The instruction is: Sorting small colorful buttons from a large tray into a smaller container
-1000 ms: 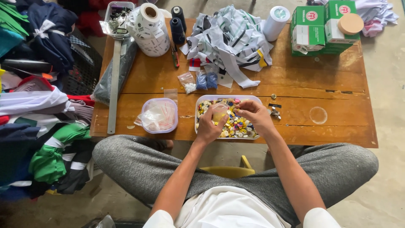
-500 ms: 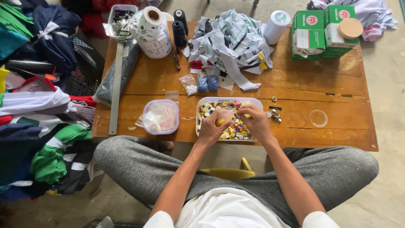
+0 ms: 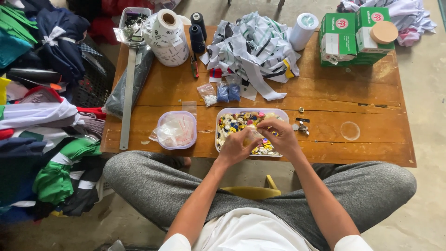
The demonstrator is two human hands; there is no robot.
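Observation:
A clear rectangular tray (image 3: 278, 113) full of mixed coloured buttons sits near the front edge of a wooden table (image 3: 325, 93). Both of my hands hover over it. My left hand (image 3: 238, 148) and my right hand (image 3: 278, 135) meet above the buttons, fingers pinched together on a small clear plastic bag (image 3: 254, 136) held between them. What is inside the bag is too small to tell.
Left of the tray stands a small lidded tub (image 3: 176, 130) with plastic bags. Further back lie a fabric pile (image 3: 253, 49), a label roll (image 3: 167, 37), dark thread spools (image 3: 197, 30), green boxes (image 3: 350, 37) and a metal ruler (image 3: 129, 93). Folded clothes (image 3: 42, 125) stack at left.
My hands have drawn slightly toward me over the tray and closed in on each other around the small bag. Everything else on the table is unchanged.

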